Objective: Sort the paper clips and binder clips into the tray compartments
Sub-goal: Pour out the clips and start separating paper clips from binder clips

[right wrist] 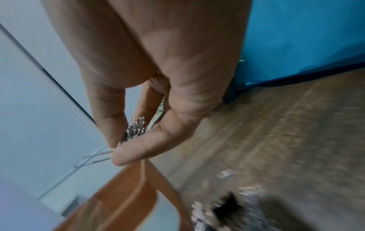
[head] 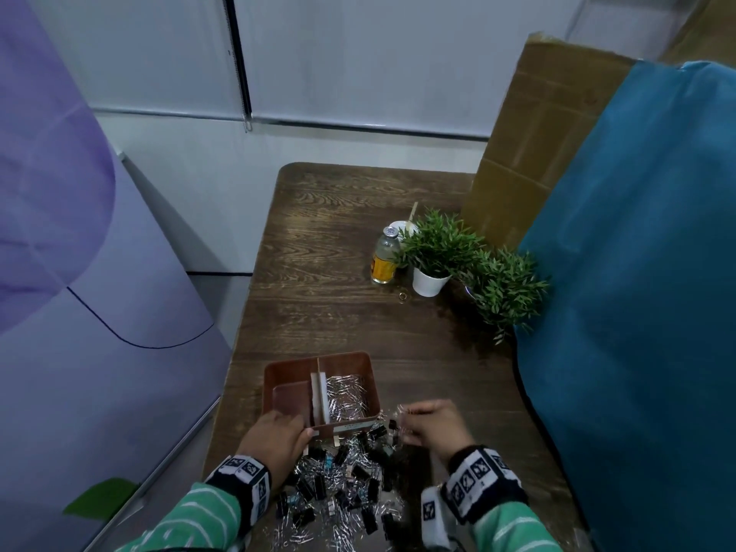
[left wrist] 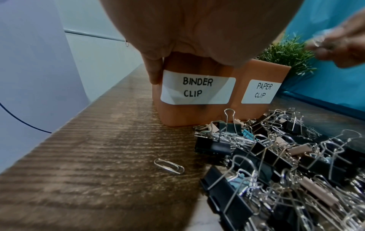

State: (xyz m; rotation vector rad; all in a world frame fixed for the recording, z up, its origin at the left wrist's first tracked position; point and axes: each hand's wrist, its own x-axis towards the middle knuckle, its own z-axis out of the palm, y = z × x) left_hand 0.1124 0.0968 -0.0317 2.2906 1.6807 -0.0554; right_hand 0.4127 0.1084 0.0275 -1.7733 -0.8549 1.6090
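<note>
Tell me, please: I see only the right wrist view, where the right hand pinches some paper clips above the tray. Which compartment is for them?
Observer: The left wrist view shows a PAPER CLIP label on the right half of the tray.
Operator: Is anything lying in that side now?
Observer: Yes. In the head view, silver paper clips lie in the right compartment.
Operator: And what does the left hand do?
Observer: The left hand grips the tray's near left corner, next to the mixed pile of clips on the table.
</note>
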